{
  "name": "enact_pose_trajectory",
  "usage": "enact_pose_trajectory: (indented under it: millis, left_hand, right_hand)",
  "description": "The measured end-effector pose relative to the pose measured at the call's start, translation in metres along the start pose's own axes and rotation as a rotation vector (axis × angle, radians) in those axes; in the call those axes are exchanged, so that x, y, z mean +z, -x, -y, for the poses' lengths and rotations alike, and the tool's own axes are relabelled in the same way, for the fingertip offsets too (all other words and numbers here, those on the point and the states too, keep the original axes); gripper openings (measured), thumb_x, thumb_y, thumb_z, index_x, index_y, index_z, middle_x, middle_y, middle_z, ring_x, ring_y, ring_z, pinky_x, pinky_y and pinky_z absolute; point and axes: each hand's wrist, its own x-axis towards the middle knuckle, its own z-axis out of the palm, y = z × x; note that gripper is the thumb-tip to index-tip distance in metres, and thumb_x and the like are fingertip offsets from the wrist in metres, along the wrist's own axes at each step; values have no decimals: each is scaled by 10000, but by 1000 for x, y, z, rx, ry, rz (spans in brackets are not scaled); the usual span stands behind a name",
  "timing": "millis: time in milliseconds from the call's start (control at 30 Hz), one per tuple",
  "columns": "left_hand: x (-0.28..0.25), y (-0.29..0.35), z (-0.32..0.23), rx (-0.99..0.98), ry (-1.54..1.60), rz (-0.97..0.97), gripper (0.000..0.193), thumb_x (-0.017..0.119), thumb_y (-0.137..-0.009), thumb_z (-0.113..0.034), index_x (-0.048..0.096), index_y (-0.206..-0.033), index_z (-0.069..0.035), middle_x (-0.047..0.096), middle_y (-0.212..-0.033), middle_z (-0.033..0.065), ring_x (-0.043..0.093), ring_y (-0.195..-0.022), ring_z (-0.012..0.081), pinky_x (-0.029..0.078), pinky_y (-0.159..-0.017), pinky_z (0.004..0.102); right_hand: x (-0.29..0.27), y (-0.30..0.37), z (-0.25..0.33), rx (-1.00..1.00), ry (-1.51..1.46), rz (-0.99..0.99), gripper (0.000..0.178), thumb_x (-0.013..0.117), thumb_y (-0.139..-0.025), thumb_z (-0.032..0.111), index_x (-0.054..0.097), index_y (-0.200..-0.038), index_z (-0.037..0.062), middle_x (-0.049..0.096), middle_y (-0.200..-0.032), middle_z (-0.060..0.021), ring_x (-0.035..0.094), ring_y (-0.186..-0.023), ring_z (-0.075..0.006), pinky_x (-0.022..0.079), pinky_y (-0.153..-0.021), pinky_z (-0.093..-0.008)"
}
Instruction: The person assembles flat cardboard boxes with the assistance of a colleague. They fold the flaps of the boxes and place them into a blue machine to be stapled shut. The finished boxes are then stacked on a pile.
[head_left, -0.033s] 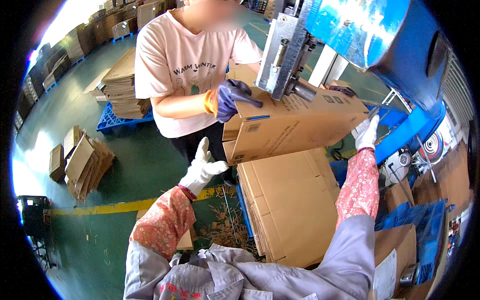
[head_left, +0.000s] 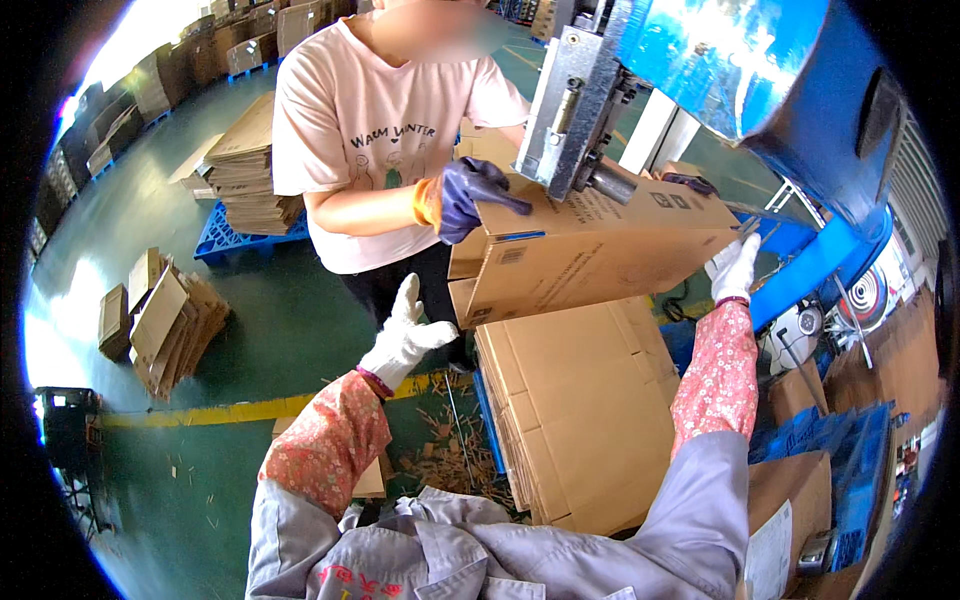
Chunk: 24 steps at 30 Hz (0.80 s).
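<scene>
Flat cardboard box (head_left: pixel 600 255) lies under the blue machine's metal head (head_left: pixel 575 100), above the stack of flattened cartons (head_left: pixel 585 410). Right hand (head_left: pixel 737 268), white-gloved, grips its right end. Left hand (head_left: pixel 405 335) is spread wide, beside the box's left end, touching nothing. Co-worker's purple-gloved hand (head_left: pixel 470 195) holds the far-left corner.

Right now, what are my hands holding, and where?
Right hand grips the folded cardboard box at its right end; left hand is open, holding nothing.

box (head_left: pixel 600 255): matt cardboard | hands' gloves (head_left: pixel 402 340): white cloth, probably knit | machine (head_left: pixel 720 50): glossy painted metal
</scene>
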Motion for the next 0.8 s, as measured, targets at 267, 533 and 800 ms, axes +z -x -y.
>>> enact_pose_trajectory:
  millis: [267,533,800]
  left_hand:
    - [-2,3,2,-114,-19,31,1370,908,-620,-566,111,-1622,-80,152,-1678,186,239,-1509,402,273,-1200,490]
    - [-2,18,-25,46,30,154,1510,977,-535,-517,27,-1616,-58,191,-1652,170,215,-1516,314,232,-1219,474]
    - [-65,36,-11,115,37,62,1521,1013,-502,-421,27,-1627,-142,235,-1634,129,273,-1492,285,279,-1197,478]
  right_hand:
    - [-16,4,-17,41,21,-49,1151,281,-844,907,197,-1607,50,251,-1653,-176,229,-1524,-356,102,-1210,-558]
    - [-10,17,-43,127,94,116,1146,208,-855,905,233,-1595,31,297,-1634,-190,258,-1511,-374,73,-1200,-588]
    - [22,61,-78,136,52,265,1128,166,-866,896,294,-1578,30,340,-1617,-187,279,-1505,-364,57,-1205,-579]
